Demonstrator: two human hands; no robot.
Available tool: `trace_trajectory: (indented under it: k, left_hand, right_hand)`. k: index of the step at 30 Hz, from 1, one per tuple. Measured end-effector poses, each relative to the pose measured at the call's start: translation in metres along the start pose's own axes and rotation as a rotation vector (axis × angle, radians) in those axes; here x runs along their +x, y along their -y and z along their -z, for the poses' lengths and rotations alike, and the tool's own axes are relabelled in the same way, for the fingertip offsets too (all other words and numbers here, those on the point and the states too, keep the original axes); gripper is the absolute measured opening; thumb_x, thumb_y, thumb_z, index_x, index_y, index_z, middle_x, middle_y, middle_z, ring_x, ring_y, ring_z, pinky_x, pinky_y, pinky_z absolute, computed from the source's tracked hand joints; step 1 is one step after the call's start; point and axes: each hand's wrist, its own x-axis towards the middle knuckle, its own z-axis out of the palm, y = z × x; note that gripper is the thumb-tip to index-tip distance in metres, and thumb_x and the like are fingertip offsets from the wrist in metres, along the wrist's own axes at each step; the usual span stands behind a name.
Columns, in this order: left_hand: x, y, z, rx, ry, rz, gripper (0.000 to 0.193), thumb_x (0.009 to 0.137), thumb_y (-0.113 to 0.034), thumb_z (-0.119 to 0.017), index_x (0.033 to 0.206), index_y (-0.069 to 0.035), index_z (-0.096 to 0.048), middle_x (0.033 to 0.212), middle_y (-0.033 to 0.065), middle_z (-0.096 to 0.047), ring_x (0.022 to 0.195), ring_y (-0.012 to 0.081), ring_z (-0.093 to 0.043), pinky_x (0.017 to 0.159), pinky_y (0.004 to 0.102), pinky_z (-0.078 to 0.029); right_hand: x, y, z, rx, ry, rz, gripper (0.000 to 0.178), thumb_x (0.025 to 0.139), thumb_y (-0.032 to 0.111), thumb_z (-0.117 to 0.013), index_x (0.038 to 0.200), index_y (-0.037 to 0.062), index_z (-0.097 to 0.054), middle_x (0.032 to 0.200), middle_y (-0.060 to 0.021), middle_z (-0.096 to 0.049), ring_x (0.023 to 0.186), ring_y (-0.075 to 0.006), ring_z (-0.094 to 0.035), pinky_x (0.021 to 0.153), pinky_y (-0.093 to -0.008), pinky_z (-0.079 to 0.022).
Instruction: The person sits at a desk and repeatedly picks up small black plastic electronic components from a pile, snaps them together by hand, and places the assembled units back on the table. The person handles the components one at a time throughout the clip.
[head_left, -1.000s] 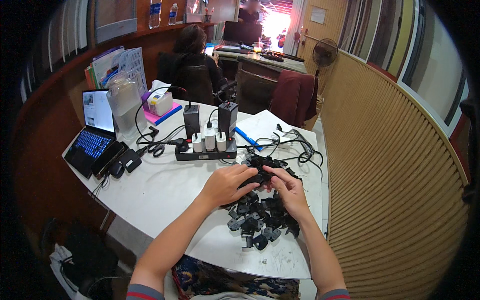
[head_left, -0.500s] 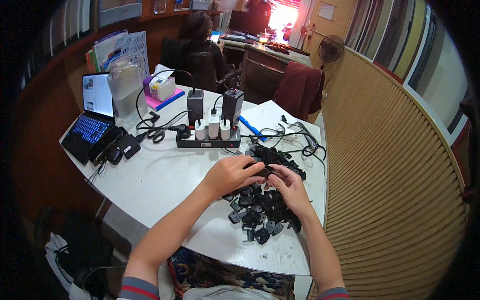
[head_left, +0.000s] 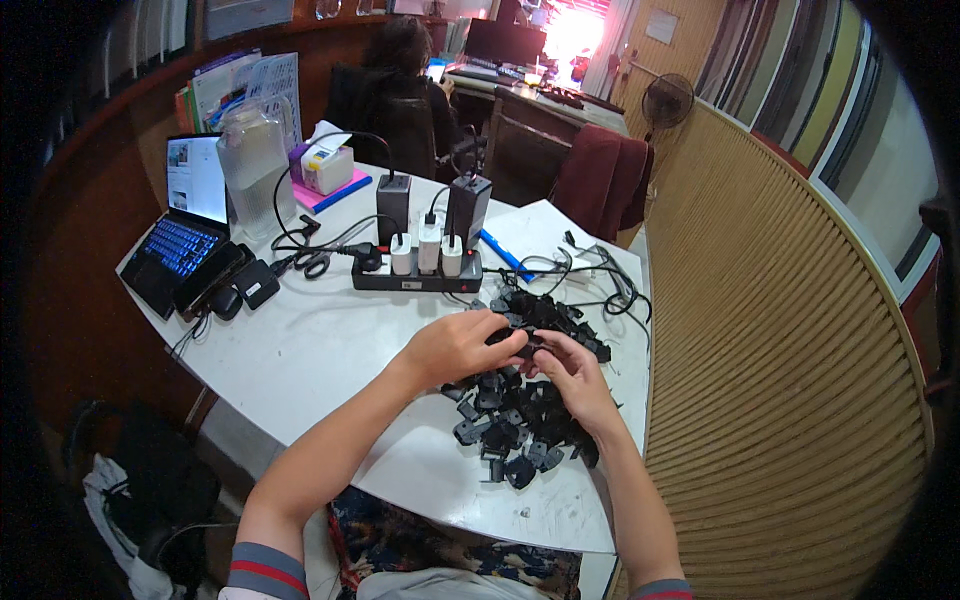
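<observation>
Since the earlier view your head has tipped slightly, so the table sits a little lower in view, while your two hands have stayed together over the same spot at the top of the pile. Your left hand [head_left: 462, 345] curls palm-down, its fingertips closed on a small black plastic piece [head_left: 527, 345]; your right hand [head_left: 572, 372] meets it from the other side, thumb and forefinger pinching the same piece. That piece is dark, matte and chunky, too small here to tell its exact shape. It is held just above the heap of black parts [head_left: 520, 420], which spreads over the white table [head_left: 320, 350] from your hands down toward the near edge. Those parts look alike: short, blocky, black, lying at all angles and touching one another. Beyond your hands lies a black power strip [head_left: 415, 280] with white chargers plugged in, and a tangle of black cables [head_left: 590, 285] to its right. An open laptop [head_left: 185, 235] stands at the far left of the table.
</observation>
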Motion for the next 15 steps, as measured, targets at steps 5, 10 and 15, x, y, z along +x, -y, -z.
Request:
trace_trajectory:
  k: [5,10,15]
  left_hand:
    - [0.0010,-0.0006,0.0016,0.008,0.021,-0.013,0.038,0.086,-0.031,-0.082,0.115,-0.012,-0.065,0.099,0.0072,-0.067,0.080,0.0231,-0.069,0.065,0.0350,-0.058]
    - [-0.0001,-0.0021,-0.0005,0.050,0.038,-0.029,0.035,0.092,-0.035,-0.074,0.116,-0.012,-0.063,0.096,0.0071,-0.063,0.081,0.0222,-0.067,0.064,0.0349,-0.057]
    - [0.0028,-0.0023,0.0046,0.034,0.044,-0.049,0.035,0.091,-0.034,-0.075,0.115,-0.011,-0.062,0.099,0.0085,-0.064,0.082,0.0239,-0.067,0.066,0.0363,-0.057]
  right_hand:
    - [0.0013,-0.0042,0.0021,0.005,0.002,0.004,0.037,0.103,0.016,-0.067,0.134,-0.0031,-0.059,0.106,-0.0087,-0.074,0.097,-0.0132,-0.069,0.088,-0.0281,-0.054]
    - [-0.0022,-0.0039,0.0051,-0.080,0.012,-0.032,0.038,0.104,0.018,-0.066,0.135,-0.0022,-0.059,0.107,-0.0071,-0.074,0.096,-0.0115,-0.068,0.087,-0.0266,-0.053]
    - [-0.0016,-0.0049,0.0025,-0.094,-0.006,0.031,0.040,0.103,0.019,-0.067,0.137,0.0004,-0.060,0.110,-0.0052,-0.072,0.098,-0.0110,-0.067,0.086,-0.0260,-0.053]
